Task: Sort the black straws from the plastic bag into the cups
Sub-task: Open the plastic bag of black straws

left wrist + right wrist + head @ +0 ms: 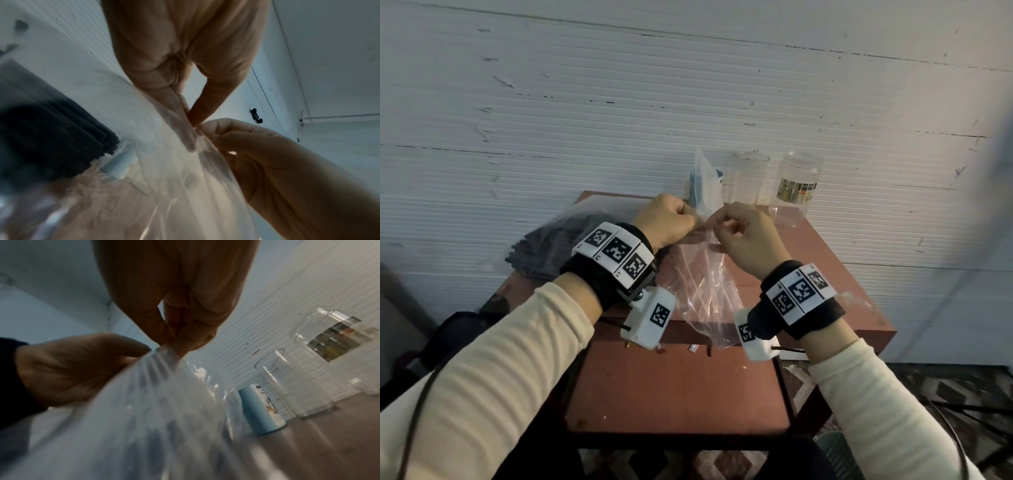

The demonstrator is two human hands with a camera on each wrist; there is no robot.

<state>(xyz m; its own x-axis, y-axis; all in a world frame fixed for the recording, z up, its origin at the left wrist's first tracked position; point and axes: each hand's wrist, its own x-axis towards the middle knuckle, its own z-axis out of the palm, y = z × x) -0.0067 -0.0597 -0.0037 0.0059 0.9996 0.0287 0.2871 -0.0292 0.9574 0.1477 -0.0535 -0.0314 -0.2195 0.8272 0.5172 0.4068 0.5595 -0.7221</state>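
A clear plastic bag point(705, 284) stands upright over the middle of the red-brown table point(825, 274). My left hand point(697, 222) and right hand point(717, 222) each pinch its top edge, fingertips close together. The left wrist view shows the left hand point(185, 104) and right hand point(205, 128) meeting on the bag point(195, 178). A bundle of black straws point(551, 246), wrapped in plastic, lies at the table's left; it also shows in the left wrist view point(51, 138). At the back stand a clear cup point(748, 180), a labelled clear jar point(796, 188) and a blue cup point(719, 178) half hidden by the bag.
The table stands against a white ribbed wall point(688, 102). A lower red-brown shelf point(678, 383) sits under the front edge. In the right wrist view the blue cup point(261, 408), clear cup point(292, 384) and jar point(339, 344) line up along the wall.
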